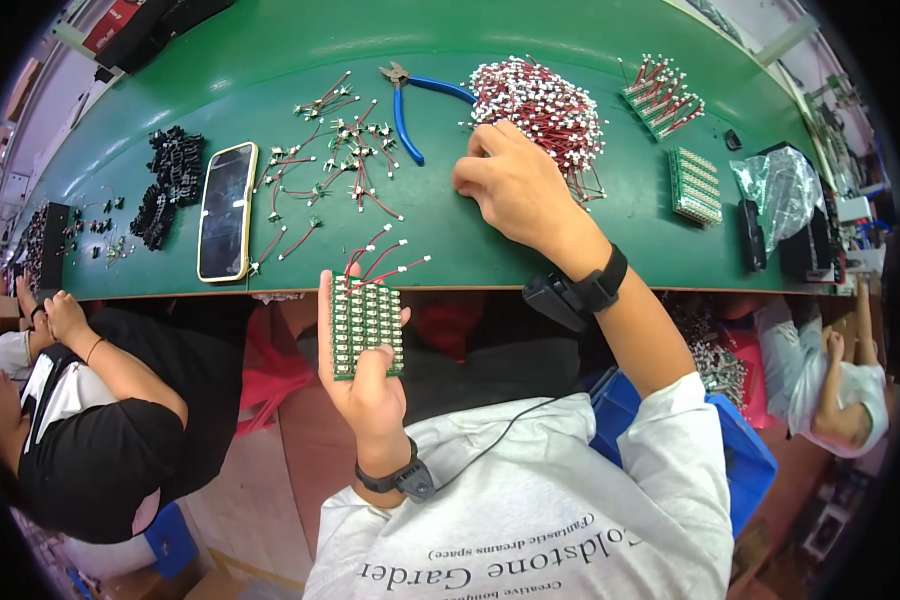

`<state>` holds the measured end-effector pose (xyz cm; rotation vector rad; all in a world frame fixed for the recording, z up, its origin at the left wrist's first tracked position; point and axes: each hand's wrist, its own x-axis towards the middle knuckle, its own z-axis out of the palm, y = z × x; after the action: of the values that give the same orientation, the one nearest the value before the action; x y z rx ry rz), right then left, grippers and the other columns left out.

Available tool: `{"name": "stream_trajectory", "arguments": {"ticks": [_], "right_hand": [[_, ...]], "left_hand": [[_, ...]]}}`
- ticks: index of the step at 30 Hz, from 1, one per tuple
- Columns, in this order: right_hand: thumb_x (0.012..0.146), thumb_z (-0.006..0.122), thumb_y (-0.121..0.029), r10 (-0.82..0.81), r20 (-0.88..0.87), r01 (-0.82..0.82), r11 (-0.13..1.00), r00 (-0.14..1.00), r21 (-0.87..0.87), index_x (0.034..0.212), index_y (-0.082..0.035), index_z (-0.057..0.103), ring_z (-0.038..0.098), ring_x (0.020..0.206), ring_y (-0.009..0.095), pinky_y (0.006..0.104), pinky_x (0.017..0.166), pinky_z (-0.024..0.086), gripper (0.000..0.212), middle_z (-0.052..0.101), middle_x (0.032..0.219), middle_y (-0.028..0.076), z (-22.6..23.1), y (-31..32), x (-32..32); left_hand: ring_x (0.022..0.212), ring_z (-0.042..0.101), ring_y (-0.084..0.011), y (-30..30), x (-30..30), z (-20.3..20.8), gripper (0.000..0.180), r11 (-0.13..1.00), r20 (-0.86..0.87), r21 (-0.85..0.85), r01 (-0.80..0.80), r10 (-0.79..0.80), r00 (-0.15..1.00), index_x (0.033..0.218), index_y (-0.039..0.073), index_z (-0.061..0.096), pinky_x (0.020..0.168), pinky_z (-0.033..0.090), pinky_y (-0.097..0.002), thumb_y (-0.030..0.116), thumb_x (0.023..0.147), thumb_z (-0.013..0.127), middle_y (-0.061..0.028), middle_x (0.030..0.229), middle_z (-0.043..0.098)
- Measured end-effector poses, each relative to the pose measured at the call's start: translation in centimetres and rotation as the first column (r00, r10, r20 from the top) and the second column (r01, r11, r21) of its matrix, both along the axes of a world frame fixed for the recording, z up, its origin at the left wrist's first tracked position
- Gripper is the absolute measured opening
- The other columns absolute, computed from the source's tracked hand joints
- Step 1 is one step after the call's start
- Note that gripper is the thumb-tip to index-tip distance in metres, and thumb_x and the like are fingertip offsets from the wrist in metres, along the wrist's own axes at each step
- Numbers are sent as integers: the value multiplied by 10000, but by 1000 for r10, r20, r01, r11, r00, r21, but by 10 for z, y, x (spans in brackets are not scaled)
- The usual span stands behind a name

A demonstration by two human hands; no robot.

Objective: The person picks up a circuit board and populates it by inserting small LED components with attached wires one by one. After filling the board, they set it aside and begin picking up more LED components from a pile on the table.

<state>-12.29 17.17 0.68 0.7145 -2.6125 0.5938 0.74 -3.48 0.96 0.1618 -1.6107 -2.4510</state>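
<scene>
In my left hand [366,392] is a green circuit board panel [368,322] with rows of small white connectors. The thumb presses on its face and the fingers wrap behind it. From the board's far end stick out several short red-and-black wires with white plugs. My right hand [520,188] rests at the near left side of a large heap of red wires with white plugs [542,100]. Its fingers are curled together, and what they hold, if anything, is hidden. Just left of the heap lie blue-handled cutters [402,120].
Loose wires with small boards [355,150] lie scattered on the green table [450,240]. Further left are a phone [228,212] and black parts [170,185]. At the right stand a wired panel [662,98], stacked panels [695,187] and a plastic bag [782,190]. Co-workers sit on both sides.
</scene>
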Motion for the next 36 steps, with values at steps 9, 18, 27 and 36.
{"name": "stream_trajectory", "arguments": {"ticks": [9, 18, 27, 36], "right_hand": [[811, 678, 36, 384, 111, -273, 803, 917, -530, 967, -1, 645, 639, 767, 293, 356, 678, 521, 164, 633, 872, 126, 45, -37, 58], [801, 683, 25, 349, 78, -257, 807, 934, -532, 961, -11, 621, 618, 709, 306, 377, 613, 508, 175, 601, 832, 129, 22, -68, 73], [797, 691, 17, 293, 75, -223, 850, 953, -477, 914, 3, 605, 599, 672, 311, 387, 596, 498, 146, 581, 774, 128, 20, -67, 73], [767, 698, -2, 243, -7, -227, 899, 970, -373, 900, 11, 579, 583, 693, 305, 392, 625, 501, 179, 568, 806, 136, 22, -70, 77]], "left_hand": [[1149, 598, -277, 1, 1, -7, 777, 980, 74, 199, 23, -39, 997, 1476, -92, 292, 928, 560, -425, -111, 707, 400, -226, 1403, 481], [873, 597, -135, 14, 8, -1, 405, 995, 122, 76, -59, 49, 991, 1131, -62, 562, 754, 482, -252, -125, 741, 474, -66, 993, 607], [901, 598, -141, 14, 8, -3, 509, 997, 105, 60, -50, 43, 994, 1228, -83, 530, 781, 479, -244, -127, 725, 464, -74, 1042, 601], [1039, 569, -86, 8, 12, -12, 742, 995, 50, -37, 94, -92, 995, 1481, -70, 337, 844, 472, -194, -145, 747, 421, -117, 1351, 542]]}}
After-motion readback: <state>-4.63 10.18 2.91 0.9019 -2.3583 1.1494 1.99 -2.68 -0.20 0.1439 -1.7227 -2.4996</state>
